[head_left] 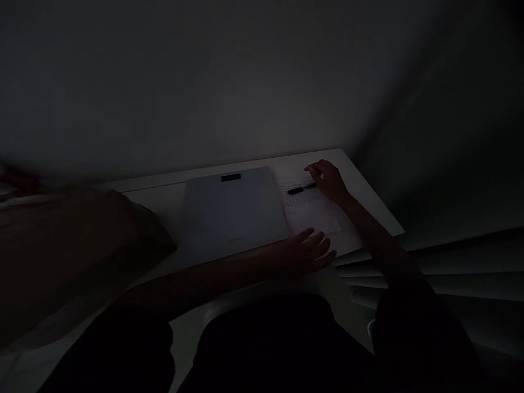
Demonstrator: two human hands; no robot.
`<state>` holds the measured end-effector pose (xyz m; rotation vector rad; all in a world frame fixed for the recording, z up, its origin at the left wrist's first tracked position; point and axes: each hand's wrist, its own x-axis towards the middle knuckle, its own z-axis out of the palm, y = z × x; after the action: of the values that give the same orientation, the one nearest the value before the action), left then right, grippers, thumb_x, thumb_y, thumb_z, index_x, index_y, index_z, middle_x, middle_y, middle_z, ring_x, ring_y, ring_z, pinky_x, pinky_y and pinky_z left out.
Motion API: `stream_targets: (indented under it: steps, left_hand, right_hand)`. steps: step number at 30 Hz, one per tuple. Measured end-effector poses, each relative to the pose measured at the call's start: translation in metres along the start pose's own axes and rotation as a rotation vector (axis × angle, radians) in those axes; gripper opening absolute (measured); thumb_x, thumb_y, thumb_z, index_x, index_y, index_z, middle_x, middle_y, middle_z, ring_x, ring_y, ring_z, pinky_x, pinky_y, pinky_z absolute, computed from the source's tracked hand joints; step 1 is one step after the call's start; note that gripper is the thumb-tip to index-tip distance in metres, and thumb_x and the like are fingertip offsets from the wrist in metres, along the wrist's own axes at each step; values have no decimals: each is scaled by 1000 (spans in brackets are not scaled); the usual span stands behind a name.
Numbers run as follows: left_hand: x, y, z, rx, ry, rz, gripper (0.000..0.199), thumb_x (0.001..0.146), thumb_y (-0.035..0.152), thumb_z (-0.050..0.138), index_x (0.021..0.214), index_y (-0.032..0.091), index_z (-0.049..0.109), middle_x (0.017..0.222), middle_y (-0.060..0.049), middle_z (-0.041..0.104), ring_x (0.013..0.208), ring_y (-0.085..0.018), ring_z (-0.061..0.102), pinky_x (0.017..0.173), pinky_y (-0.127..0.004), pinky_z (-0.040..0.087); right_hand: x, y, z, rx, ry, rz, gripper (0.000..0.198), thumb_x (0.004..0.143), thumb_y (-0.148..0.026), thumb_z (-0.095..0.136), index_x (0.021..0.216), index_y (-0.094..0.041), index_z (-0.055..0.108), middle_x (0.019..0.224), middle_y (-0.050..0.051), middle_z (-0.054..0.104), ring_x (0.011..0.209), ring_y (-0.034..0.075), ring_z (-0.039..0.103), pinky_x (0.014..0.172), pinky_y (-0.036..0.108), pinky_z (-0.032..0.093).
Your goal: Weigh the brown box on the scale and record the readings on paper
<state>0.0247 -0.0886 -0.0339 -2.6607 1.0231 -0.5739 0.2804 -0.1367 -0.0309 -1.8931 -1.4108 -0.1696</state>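
The scene is very dark. My right hand (331, 180) hovers over or rests on the right end of a white table, its fingers loosely bent with a gap between thumb and forefinger. A black slim object like a pen or marker (295, 191) lies just left of it, its right end reaching toward the thumb; contact is unclear. Under the object is a sheet with rows of small dark marks (291, 201). My left hand (313, 252) is at the table's front edge, fingers spread and holding nothing. Its forearm runs along the front of a pale flat scale (235, 213) with a dark display.
A large brown bag-like shape (77, 245) takes up the left side, partly over the white table (374, 202). Behind rises a plain wall (204, 82). Pale slats or folds (462, 262) show beyond the table's right end. My dark-clothed lap is below.
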Motion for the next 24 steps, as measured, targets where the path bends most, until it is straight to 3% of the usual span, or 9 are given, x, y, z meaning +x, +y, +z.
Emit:
stream_targets:
  steps: [6,15,24]
  left_hand:
    - [8,8,16,-117,-26,-89,43,107,29,39,144,12,51,142,-16,60,129,-32,56,110,-48,41]
    - [3,9,30,-226,-31,-182,52,101,34,47,145,7,45,145,-22,55,131,-35,53,112,-48,34]
    - [6,9,38,-305,-54,-245,46,98,22,46,142,8,47,139,-20,59,125,-34,56,104,-45,41]
  right_hand:
    - [-21,34,-21,-132,-49,81,45,108,-47,39,114,-16,71,97,9,62,87,21,58,81,34,45]
    - [-29,37,-19,-322,-342,136,35,103,-29,57,136,-23,68,107,8,60,100,21,58,80,31,46]
    - [-30,46,-12,-407,-290,75,29,100,-29,63,127,-24,73,107,9,61,102,23,58,83,33,45]
